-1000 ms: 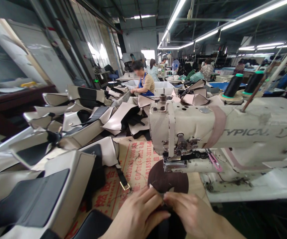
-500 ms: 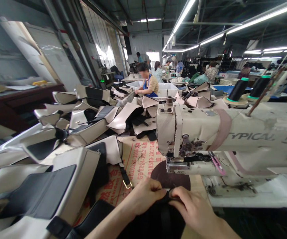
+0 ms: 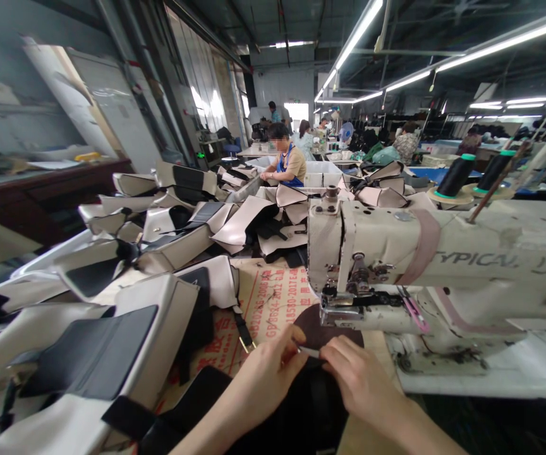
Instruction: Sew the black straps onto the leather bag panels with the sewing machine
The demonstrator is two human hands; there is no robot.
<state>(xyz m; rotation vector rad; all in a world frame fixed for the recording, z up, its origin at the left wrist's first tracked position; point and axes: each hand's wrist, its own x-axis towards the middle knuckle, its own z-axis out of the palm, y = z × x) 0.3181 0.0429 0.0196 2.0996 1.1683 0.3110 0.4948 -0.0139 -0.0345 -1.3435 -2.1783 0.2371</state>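
More pale strip (image 3: 309, 352) bared now — left hand (image 3: 275, 366) pinching one end, right hand (image 3: 356, 371) other, above black piece (image 3: 299, 407) — edge seemingly opened for handling

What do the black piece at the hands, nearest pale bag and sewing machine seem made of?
Black piece: perhaps matte fabric; dull, weave unreadable.
Nearest pale bag: likely leather or imitation; smooth satin sheen.
Sewing machine: apparently painted metal, with dark edge chips.
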